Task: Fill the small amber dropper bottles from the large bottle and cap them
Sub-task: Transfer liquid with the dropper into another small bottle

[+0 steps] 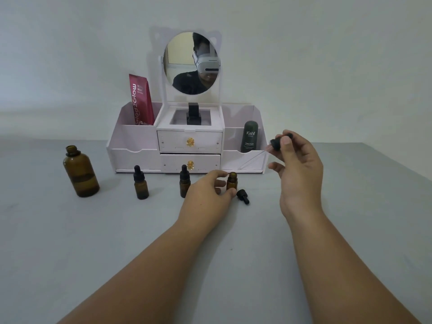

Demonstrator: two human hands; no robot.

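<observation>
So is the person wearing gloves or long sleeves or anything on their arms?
No gloves and no sleeves. The left forearm and right forearm are bare all the way down to the left hand and right hand. No watch, ring or bracelet shows. The right thumbnail looks short and unpainted. The mirror shows a dark top.

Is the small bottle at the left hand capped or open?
Open. The small bottle stands upright with a bare neck; the right hand holds a dropper cap in the air.
</observation>
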